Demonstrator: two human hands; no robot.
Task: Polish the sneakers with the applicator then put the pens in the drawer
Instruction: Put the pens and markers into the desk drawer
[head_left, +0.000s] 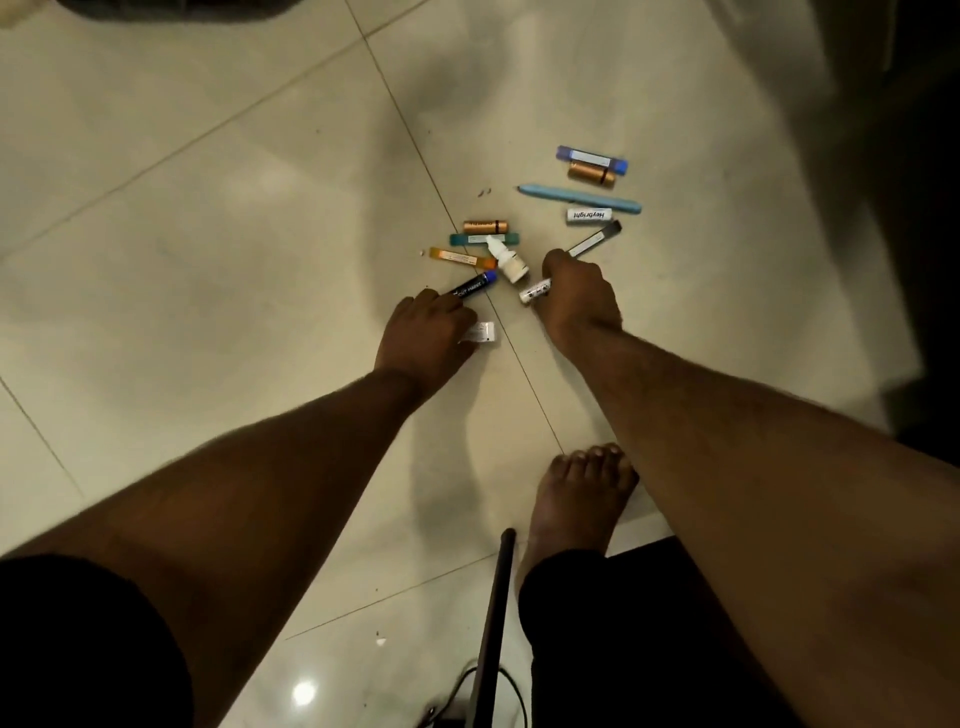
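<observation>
Several pens and markers lie scattered on the tiled floor (208, 218). My left hand (423, 335) is down on the floor, fingers curled round the end of a black marker with a blue cap (474, 284); a small white labelled piece (480, 332) shows under its fingertips. My right hand (576, 293) is closed in a fist round a white marker (535, 291), and a grey-black pen (595, 241) sticks out past its knuckles. Between the hands lie a white dropper bottle (508, 260), an orange pen (457, 256), a teal pen (462, 239) and a copper tube (485, 226).
Further right lie a long light-blue pen (579, 198), a white "Heybright" tube (588, 215), a second copper tube (591, 174) and a purple-blue pen (592, 157). My bare foot (576, 499) stands below the right arm. A dark rod (493, 623) and cables are at the bottom edge.
</observation>
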